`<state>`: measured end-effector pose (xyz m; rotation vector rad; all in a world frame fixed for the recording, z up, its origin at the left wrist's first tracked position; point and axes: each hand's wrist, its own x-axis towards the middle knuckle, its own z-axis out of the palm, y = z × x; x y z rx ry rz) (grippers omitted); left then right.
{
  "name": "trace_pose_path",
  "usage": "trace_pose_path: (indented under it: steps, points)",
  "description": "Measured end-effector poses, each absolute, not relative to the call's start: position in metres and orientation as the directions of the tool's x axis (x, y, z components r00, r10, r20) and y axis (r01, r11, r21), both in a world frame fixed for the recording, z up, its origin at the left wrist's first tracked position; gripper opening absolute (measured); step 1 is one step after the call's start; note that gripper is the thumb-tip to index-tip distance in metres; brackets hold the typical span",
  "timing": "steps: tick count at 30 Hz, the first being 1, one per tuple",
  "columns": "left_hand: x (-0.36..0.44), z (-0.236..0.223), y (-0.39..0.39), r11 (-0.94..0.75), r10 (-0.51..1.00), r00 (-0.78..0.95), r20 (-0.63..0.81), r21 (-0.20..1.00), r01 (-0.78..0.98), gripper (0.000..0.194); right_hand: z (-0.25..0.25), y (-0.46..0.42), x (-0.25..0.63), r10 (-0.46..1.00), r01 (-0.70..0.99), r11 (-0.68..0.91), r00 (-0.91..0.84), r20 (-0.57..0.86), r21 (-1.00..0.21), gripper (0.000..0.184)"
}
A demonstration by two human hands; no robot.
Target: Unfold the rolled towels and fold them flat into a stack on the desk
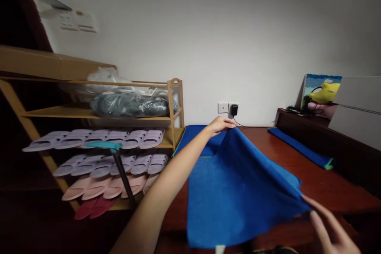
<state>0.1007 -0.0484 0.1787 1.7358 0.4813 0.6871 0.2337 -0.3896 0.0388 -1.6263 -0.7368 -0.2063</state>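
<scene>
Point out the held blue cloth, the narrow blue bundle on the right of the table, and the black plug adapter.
Held blue cloth (232, 194): head view, on its broad face.
Narrow blue bundle (300, 147): head view, midway along its length.
Black plug adapter (234, 110): head view, on its body.

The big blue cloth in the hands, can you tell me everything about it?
The blue cloth looks soft and plain, with a pale tag at its near edge. Spread but slack, it slopes over the red-brown table. The left hand pinches its far end; the blurry right hand meets its right corner.
</scene>
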Motion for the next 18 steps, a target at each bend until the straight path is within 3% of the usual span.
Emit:
trace_pose_path:
  steps: [4, 11, 18]
  points:
    - [0.068, 0.207, -0.063, -0.32, 0.616, 0.739, 0.273, 0.944, -0.082, 0.024, 0.088, -0.377, 0.27, 0.373, 0.418, 0.129, 0.82, 0.434, -0.899, 0.055]
    - [0.028, 0.23, -0.081, -0.652, 0.616, 0.627, 0.477, 0.755, 0.066, 0.012, 0.152, -0.353, 0.309, 0.497, 0.481, 0.166, 0.713, 0.494, -0.861, 0.049]
    - [0.012, 0.242, -0.096, -0.873, 0.487, 0.542, 0.685, 0.398, 0.282, 0.007, 0.192, -0.339, 0.314, 0.512, 0.461, 0.232, 0.691, 0.511, -0.856, 0.047]
